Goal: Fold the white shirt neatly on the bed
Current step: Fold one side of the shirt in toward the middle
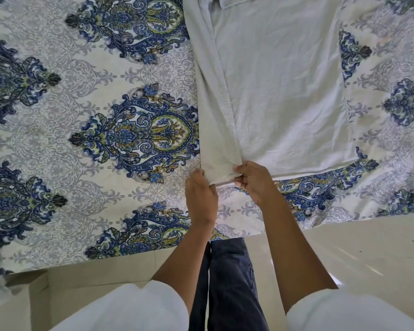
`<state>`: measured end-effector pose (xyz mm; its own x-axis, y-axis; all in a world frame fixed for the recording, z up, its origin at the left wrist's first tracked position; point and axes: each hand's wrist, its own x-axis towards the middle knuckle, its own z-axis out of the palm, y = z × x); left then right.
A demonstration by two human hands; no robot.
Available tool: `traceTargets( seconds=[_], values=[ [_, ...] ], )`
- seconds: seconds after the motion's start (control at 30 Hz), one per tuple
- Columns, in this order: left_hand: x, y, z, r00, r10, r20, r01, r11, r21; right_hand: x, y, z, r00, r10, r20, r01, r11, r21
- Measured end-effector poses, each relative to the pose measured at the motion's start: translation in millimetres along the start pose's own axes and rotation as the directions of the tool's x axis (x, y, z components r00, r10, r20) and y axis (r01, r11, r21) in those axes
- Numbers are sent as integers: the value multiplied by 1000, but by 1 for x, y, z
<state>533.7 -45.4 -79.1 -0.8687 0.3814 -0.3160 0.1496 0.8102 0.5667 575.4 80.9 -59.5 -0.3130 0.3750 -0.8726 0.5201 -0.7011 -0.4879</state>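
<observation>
The white shirt (280,87) lies flat on the bed (58,139), collar at the top edge of the view, hem toward me. Its left side is folded inward as a long narrow strip (213,111) running down to the hem. My left hand (201,194) pinches the hem corner of that strip at its left edge. My right hand (253,180) grips the same hem just to the right, fingers curled over the fabric. Both hands sit close together near the bed's front edge.
The bedsheet is white with large blue and green paisley medallions (139,137). The bed's front edge (129,254) runs across below my hands. Beige tiled floor (368,254) lies beyond it, and my dark trousers (227,283) stand against the bed.
</observation>
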Motion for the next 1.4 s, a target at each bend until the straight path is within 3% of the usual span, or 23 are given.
traceTargets(
  seconds=[0.13, 0.27, 0.4, 0.5, 0.6, 0.7, 0.73, 0.8, 0.9, 0.93, 1.0, 1.07, 1.2, 1.3, 1.4],
  values=[
    [-11, -8, 2, 991, -133, -4, 132, 990, -49, 1, 3, 3, 987, -149, -66, 121, 942, -312],
    [-13, -9, 0, 984, -180, 18, 179, 982, 55, 7, 11, 7, 974, -213, -81, 136, 827, -546],
    [-4, -15, 0, 983, 163, -84, -122, 923, 364, 11, 5, 7, 983, -180, -31, 116, 746, -656],
    [10, -28, -3, 901, 429, 65, -391, 737, 551, 15, -6, 7, 993, -117, 26, 95, 633, -768],
    [16, -30, -11, 863, 488, 129, -468, 677, 568, 22, -24, 11, 991, -126, 38, 98, 511, -854],
    [31, -12, -17, 864, 498, 78, -471, 742, 476, 31, -50, 21, 934, -352, -64, 181, 619, -765],
    [42, -4, -17, 870, 491, 51, -462, 773, 435, 34, -59, 27, 898, -431, -86, 230, 627, -744],
    [72, 14, -16, 904, 428, -23, -393, 849, 354, 46, -75, 39, 823, -566, -43, 317, 521, -793],
    [115, 38, -17, 991, 131, -34, -128, 989, 80, 62, -93, 57, 795, -602, 72, 362, 375, -854],
    [128, 44, -18, 1000, 14, 6, -14, 1000, -16, 68, -97, 59, 804, -592, 56, 351, 396, -849],
    [148, 48, -20, 980, -173, 101, 182, 979, -94, 77, -103, 59, 833, -547, -79, 298, 566, -769],
    [159, 46, -22, 953, -255, 164, 273, 957, -96, 83, -106, 55, 867, -470, -163, 248, 692, -678],
    [168, 54, -25, 935, -319, 153, 343, 924, -167, 88, -117, 57, 900, -428, -84, 264, 688, -677],
    [195, 65, -22, 973, -228, 33, 230, 953, -196, 104, -149, 66, 881, -467, -75, 318, 702, -637],
    [236, 78, -22, 987, -159, 36, 163, 971, -174, 124, -184, 78, 873, -488, -11, 364, 665, -652]
  ],
)
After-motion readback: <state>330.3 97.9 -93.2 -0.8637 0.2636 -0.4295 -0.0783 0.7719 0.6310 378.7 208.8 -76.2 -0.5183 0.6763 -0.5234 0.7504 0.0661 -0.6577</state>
